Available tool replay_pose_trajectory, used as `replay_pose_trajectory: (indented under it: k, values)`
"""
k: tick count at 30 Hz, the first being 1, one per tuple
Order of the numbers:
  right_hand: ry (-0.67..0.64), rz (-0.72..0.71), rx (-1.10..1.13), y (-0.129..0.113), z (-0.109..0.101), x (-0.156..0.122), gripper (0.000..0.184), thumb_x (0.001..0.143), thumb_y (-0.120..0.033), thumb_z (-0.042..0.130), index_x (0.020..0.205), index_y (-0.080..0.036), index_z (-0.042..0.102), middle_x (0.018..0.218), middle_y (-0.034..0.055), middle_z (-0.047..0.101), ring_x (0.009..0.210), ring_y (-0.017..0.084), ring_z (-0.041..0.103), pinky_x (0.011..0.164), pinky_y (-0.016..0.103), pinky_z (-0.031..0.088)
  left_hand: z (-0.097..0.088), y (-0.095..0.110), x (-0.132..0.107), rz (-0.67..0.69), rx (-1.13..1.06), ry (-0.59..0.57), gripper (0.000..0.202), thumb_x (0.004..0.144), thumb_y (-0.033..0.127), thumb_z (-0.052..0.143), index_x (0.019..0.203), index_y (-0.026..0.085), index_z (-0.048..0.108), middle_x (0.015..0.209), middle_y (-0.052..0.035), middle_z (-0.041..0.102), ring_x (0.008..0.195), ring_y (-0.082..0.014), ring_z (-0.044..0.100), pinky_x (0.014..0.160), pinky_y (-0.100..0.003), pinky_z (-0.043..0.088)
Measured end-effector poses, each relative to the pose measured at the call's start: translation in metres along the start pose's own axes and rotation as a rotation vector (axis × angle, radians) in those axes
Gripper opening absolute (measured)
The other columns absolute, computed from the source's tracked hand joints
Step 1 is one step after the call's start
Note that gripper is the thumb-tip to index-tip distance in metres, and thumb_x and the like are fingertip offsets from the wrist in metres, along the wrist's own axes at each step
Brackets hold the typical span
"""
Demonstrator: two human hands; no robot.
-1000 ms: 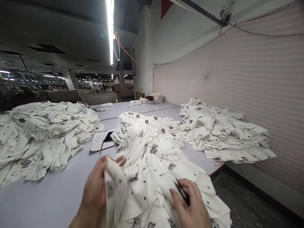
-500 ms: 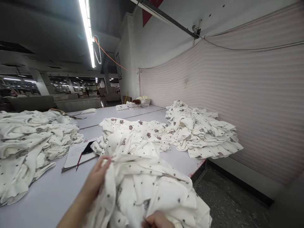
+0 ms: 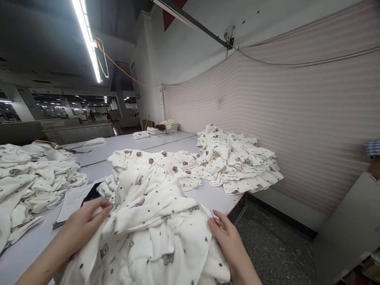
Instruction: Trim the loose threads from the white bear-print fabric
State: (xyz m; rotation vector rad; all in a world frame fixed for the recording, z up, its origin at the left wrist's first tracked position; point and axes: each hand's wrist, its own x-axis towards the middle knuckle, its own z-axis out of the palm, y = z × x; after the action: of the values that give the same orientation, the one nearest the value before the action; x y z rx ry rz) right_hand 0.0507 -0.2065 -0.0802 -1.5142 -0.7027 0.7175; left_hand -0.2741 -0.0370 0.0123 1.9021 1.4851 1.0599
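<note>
From where I sit, the head view shows me a pale lilac table (image 3: 218,198), and the printed cloth (image 3: 148,237), white with small dark dots and greyish-pink animal figures, lies heaped over its near part, hiding the closest stretch of the surface's right edge. My left hand (image 3: 90,217) is on the left side of that heap, its grip narrow, thumb and fingers drawn together on a raised fold. My right hand (image 3: 227,237) is at the opposite side, thumb and forefinger closed around a thin dark tool (image 3: 215,218), mostly hidden by the fingers; I cannot tell whether a bit of cloth is pinched there too. Just beyond the left hand, a black phone (image 3: 92,191) rests on written papers (image 3: 69,202), partly behind the cloth. A loose pile (image 3: 38,178) of the same print fills the left side of the surface, while a layered pile (image 3: 237,162) stands along the right edge, farther back, touching the rear folds of the heap. Toward the far edge sit folded stacks (image 3: 170,126) with something reddish-brown (image 3: 160,127) beside them. A pink striped curtain (image 3: 267,111) hangs along the wall past the right edge, and a grey cabinet (image 3: 347,229) stands apart from the table.
</note>
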Motion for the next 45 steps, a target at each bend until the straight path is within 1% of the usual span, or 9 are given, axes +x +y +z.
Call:
replay_pose_trajectory:
  k: [7,11,15,19,27,29,35,41,45]
  values:
    - [-0.204,-0.158,0.296,-0.021,0.034,-0.015,0.029,0.076,-0.028,0.065,0.103,-0.019,0.063,0.099,0.0059,0.069,0.091,0.020,0.064,0.079,0.027,0.050,0.076,0.088,-0.024,0.335,-0.177,-0.539,0.044,0.084,0.037,0.059,0.128,0.034,0.057,0.143,-0.0003,0.047,0.135,-0.0286,0.037,0.109,-0.039,0.032]
    - [-0.191,-0.298,0.227,-0.025,0.043,-0.031,0.034,0.078,-0.029,0.060,0.112,-0.022,0.057,0.095,0.0023,0.062,0.076,0.014,0.062,0.072,0.022,0.048,0.095,0.118,-0.038,0.315,-0.132,-0.870,0.040,0.080,0.031,0.062,0.119,0.033,0.063,0.126,-0.0028,0.061,0.120,-0.0281,0.052,0.099,-0.035,0.040]
    - [-0.124,-0.327,0.065,-0.016,0.048,-0.036,0.028,0.079,-0.028,0.056,0.106,-0.021,0.055,0.085,-0.0007,0.056,0.061,0.011,0.059,0.059,0.020,0.044,0.090,0.099,-0.055,0.352,-0.026,-0.718,0.009,0.079,0.022,0.059,0.082,0.024,0.067,0.090,-0.0009,0.067,0.090,-0.0214,0.061,0.078,-0.026,0.045]
    - [-0.074,-0.477,-0.048,-0.011,0.057,-0.046,0.004,0.082,-0.023,0.052,0.085,-0.021,0.055,0.077,-0.0002,0.054,0.063,0.014,0.053,0.051,0.020,0.036,0.081,0.055,-0.090,0.659,0.044,-0.421,0.010,0.084,0.013,0.047,0.079,0.020,0.054,0.076,-0.0009,0.055,0.067,-0.0155,0.055,0.060,-0.023,0.042]
    - [-0.091,-0.698,-0.154,0.001,0.057,-0.076,0.012,0.089,-0.018,0.046,0.078,-0.023,0.049,0.077,-0.0016,0.048,0.065,0.014,0.048,0.059,0.022,0.036,0.081,0.000,-0.136,1.074,0.119,-0.014,0.026,0.075,-0.005,0.047,0.084,0.019,0.051,0.107,-0.0132,0.063,0.081,-0.0203,0.059,0.072,-0.031,0.049]
    - [-0.080,-0.694,-0.190,0.002,0.055,-0.078,0.012,0.088,-0.018,0.048,0.076,-0.023,0.048,0.074,-0.0025,0.048,0.062,0.013,0.047,0.058,0.022,0.036,0.083,0.003,-0.139,0.982,0.001,-0.108,0.023,0.077,-0.002,0.048,0.079,0.020,0.049,0.104,-0.0098,0.066,0.084,-0.0203,0.061,0.075,-0.031,0.050]
    - [-0.057,-0.664,-0.251,-0.007,0.063,-0.078,0.014,0.083,-0.014,0.047,0.080,-0.024,0.057,0.080,0.0016,0.052,0.071,0.016,0.055,0.050,0.020,0.038,0.083,0.032,-0.136,0.039,-0.503,-0.420,0.018,0.085,0.039,0.056,0.081,0.021,0.057,0.079,-0.0007,0.059,0.077,-0.0174,0.055,0.060,-0.020,0.047]
    - [-0.185,-0.821,-0.161,0.004,0.073,-0.082,0.038,0.077,-0.012,0.052,0.110,-0.028,0.061,0.103,0.0039,0.062,0.086,0.017,0.063,0.072,0.022,0.049,0.080,0.037,-0.132,-0.101,-0.614,-0.451,0.027,0.079,0.045,0.061,0.087,0.020,0.063,0.081,0.0010,0.060,0.079,-0.0175,0.054,0.069,-0.022,0.044]
    - [-0.223,-0.749,-0.148,0.007,0.078,-0.081,0.020,0.080,-0.015,0.051,0.094,-0.025,0.061,0.080,0.0000,0.066,0.070,0.016,0.062,0.064,0.021,0.046,0.079,0.037,-0.136,-0.083,-0.600,-0.482,0.027,0.078,0.045,0.061,0.088,0.020,0.062,0.082,-0.0004,0.059,0.084,-0.0194,0.054,0.067,-0.022,0.045]
